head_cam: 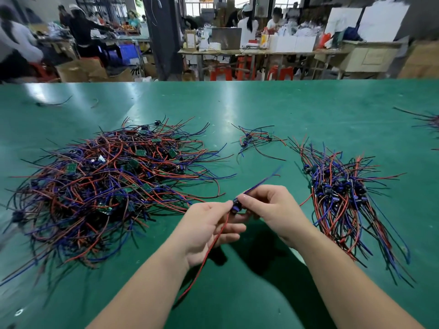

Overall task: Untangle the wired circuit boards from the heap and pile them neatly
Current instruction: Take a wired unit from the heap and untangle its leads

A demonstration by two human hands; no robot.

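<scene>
A big tangled heap [107, 184] of small green circuit boards with red, blue and black wires lies on the left of the green table [261, 110]. On the right lies a sorted pile [344, 193] with its wires running roughly the same way. Between them, above the table, both hands hold one wired board [235, 206]. My left hand [209, 231] pinches it from the left, and its red wire trails down past the palm. My right hand [273, 210] pinches it from the right, with a blue wire sticking up and to the right.
A small cluster of a few wired boards [256, 141] lies farther back in the middle. More wires [427, 122] show at the right edge. A stray black wire [54, 103] lies at the back left. Beyond the table's far edge are people, benches and red stools.
</scene>
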